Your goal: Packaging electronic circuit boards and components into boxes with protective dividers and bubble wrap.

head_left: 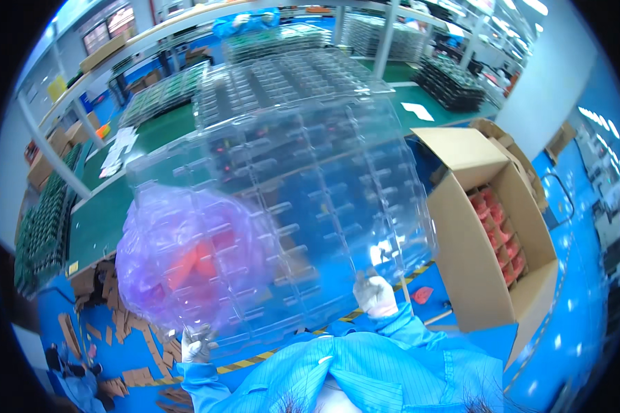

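A big see-through tray [282, 227] is held up in front of the person, in the middle of the view, with rows of little bumps across it. The left hand [196, 345], in a white glove, has its fingers closed on the near edge at about 7 o'clock. The right hand [377, 297], gloved too, has its fingers gripping the same edge near 5 o'clock. The tray is wide and thin, so two hands set apart likely keep it from bending or tipping. At 8 o'clock there is a puffy purple bag [134, 265] with something red and orange inside; most of it shows through the tray, and I can't tell if they touch. At 12 o'clock, a stack of trays [282, 79] sits on the green tabletop [100, 220], piled flat, maybe to save room. The far edge of the held tray looks close to that stack, but I can't tell if it touches. At 3 o'clock a tall cardboard box [472, 255] has its top open, with red pieces [492, 227] inside. Its side is near the tray's right edge, so a swing that way looks tight. A dark stack [448, 82] is at 1 to 2 o'clock. Cardboard strips [151, 344] lie on the blue floor between 7 and 8 o'clock, where feet could trip.
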`<action>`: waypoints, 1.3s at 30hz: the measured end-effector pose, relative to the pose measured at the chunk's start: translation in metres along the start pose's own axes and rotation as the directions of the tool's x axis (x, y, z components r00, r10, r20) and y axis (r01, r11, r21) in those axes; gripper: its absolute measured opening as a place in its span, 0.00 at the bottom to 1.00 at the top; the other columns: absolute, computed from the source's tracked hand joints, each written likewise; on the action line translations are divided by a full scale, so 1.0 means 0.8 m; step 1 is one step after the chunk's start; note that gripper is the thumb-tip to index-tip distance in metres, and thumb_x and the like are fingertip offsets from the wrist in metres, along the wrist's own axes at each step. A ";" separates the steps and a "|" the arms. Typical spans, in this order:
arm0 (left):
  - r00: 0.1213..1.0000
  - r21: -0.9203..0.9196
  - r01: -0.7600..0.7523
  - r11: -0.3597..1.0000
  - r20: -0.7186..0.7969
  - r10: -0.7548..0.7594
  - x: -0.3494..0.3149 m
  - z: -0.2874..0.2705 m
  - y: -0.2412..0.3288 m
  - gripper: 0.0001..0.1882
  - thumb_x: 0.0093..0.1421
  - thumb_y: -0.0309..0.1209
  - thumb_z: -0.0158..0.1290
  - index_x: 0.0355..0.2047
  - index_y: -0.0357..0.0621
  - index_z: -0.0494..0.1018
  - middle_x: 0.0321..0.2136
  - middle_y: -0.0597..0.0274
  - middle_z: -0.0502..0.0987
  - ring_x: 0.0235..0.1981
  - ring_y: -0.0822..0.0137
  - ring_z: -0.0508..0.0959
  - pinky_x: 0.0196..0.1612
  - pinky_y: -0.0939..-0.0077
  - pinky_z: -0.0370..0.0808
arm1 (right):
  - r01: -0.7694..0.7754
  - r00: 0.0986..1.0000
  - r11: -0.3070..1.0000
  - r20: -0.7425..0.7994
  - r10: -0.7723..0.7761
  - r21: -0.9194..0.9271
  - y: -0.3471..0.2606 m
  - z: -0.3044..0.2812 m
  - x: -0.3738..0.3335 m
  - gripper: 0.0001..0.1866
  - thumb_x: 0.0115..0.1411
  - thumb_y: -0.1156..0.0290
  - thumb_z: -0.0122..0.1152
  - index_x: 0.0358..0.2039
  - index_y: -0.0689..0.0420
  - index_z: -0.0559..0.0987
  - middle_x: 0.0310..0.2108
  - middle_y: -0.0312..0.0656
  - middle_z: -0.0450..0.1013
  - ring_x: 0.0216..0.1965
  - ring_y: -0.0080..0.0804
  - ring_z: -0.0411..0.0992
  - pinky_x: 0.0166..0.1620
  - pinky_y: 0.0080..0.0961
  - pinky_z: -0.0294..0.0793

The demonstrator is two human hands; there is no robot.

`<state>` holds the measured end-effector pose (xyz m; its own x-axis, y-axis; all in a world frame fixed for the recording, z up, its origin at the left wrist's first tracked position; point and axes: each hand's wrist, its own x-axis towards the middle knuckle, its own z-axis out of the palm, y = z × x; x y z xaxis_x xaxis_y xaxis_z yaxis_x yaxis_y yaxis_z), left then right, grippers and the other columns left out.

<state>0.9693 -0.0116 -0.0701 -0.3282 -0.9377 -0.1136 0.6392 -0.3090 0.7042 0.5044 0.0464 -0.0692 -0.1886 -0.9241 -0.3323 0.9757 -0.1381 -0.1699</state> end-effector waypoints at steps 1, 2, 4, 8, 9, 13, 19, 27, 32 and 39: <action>0.999 -0.017 0.002 1.000 0.038 -0.001 0.015 -0.006 -0.003 0.23 0.40 0.24 0.61 0.36 0.47 0.62 0.45 0.44 0.68 0.43 0.43 0.71 0.27 0.63 0.78 | 0.036 0.999 0.999 -0.009 -0.036 0.016 -0.007 0.009 0.003 0.14 0.45 0.81 0.48 0.34 0.53 0.72 0.35 0.45 0.72 0.36 0.39 0.70 0.40 0.31 0.69; 0.997 -0.030 0.000 1.000 0.075 0.003 0.028 -0.014 -0.002 0.23 0.41 0.23 0.59 0.37 0.47 0.63 0.46 0.44 0.67 0.44 0.45 0.71 0.27 0.63 0.78 | 0.024 1.000 0.999 -0.005 -0.023 0.040 -0.011 0.021 0.009 0.15 0.45 0.81 0.48 0.35 0.53 0.71 0.38 0.47 0.71 0.37 0.41 0.70 0.40 0.34 0.69; 0.982 -0.084 -0.007 0.996 0.187 0.022 0.057 -0.021 -0.003 0.24 0.43 0.22 0.57 0.41 0.49 0.64 0.48 0.48 0.66 0.45 0.47 0.70 0.29 0.62 0.78 | 0.074 0.997 0.997 -0.022 -0.073 0.026 -0.018 0.045 0.022 0.16 0.46 0.81 0.48 0.37 0.53 0.70 0.40 0.49 0.69 0.39 0.43 0.69 0.41 0.37 0.69; 0.970 -0.141 0.016 0.990 0.243 0.018 0.088 -0.006 -0.017 0.24 0.44 0.22 0.55 0.43 0.51 0.65 0.49 0.51 0.66 0.46 0.49 0.69 0.32 0.61 0.77 | 0.237 0.967 0.962 -0.062 -0.247 -0.139 -0.030 0.100 0.044 0.16 0.47 0.80 0.51 0.39 0.57 0.69 0.41 0.53 0.68 0.40 0.44 0.69 0.41 0.36 0.71; 0.977 -0.163 0.015 0.987 0.212 0.020 0.091 -0.002 -0.019 0.23 0.45 0.22 0.55 0.43 0.51 0.65 0.49 0.51 0.66 0.47 0.49 0.68 0.33 0.61 0.77 | 0.258 0.962 0.959 -0.065 -0.267 -0.120 -0.034 0.111 0.048 0.16 0.47 0.80 0.51 0.39 0.57 0.69 0.41 0.53 0.68 0.40 0.44 0.69 0.41 0.36 0.71; 0.998 -0.261 -0.032 0.965 0.039 0.043 0.104 0.008 -0.022 0.21 0.46 0.22 0.53 0.42 0.52 0.68 0.50 0.51 0.65 0.50 0.50 0.66 0.34 0.60 0.76 | 0.240 0.962 0.949 -0.081 -0.261 -0.205 -0.050 0.147 0.080 0.17 0.47 0.78 0.53 0.41 0.60 0.68 0.40 0.54 0.68 0.40 0.44 0.69 0.39 0.34 0.72; 0.941 -0.174 -0.202 0.964 0.238 0.240 0.162 0.016 -0.003 0.26 0.53 0.24 0.47 0.53 0.55 0.58 0.54 0.55 0.60 0.53 0.47 0.63 0.38 0.53 0.73 | 0.223 0.974 0.953 0.002 -0.228 -0.206 -0.073 0.194 0.171 0.16 0.48 0.77 0.56 0.40 0.60 0.69 0.39 0.52 0.68 0.40 0.44 0.69 0.40 0.34 0.71; 0.901 -0.108 -0.330 0.938 0.260 0.347 0.335 0.168 0.036 0.19 0.53 0.27 0.47 0.47 0.51 0.67 0.53 0.52 0.62 0.51 0.53 0.66 0.39 0.67 0.73 | 0.144 0.980 0.886 0.189 -0.066 -0.440 -0.195 0.276 0.323 0.12 0.51 0.68 0.56 0.36 0.60 0.72 0.36 0.48 0.69 0.39 0.46 0.69 0.37 0.32 0.70; 0.927 0.000 -0.345 0.939 0.158 0.341 0.467 0.194 0.066 0.15 0.53 0.27 0.46 0.42 0.46 0.68 0.51 0.48 0.63 0.50 0.49 0.66 0.47 0.63 0.67 | 0.298 0.955 0.352 0.274 -0.116 -0.887 -0.289 0.335 0.362 0.15 0.53 0.63 0.54 0.33 0.63 0.73 0.29 0.45 0.71 0.32 0.38 0.72 0.31 0.23 0.70; 0.941 0.224 -0.333 0.916 0.135 0.309 0.575 0.276 0.111 0.14 0.52 0.30 0.47 0.39 0.38 0.68 0.45 0.48 0.67 0.47 0.55 0.67 0.50 0.63 0.63 | 0.388 0.542 -0.575 0.683 -0.490 -0.720 -0.413 0.361 0.474 0.15 0.52 0.66 0.53 0.38 0.61 0.73 0.31 0.39 0.72 0.32 0.29 0.70 0.35 0.20 0.68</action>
<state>0.7218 -0.4352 0.0949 -0.2053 -0.9568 0.2059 0.5388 0.0651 0.8399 0.1428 -0.3616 0.1285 -0.5042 -0.6765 0.5368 -0.7142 -0.0228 -0.6996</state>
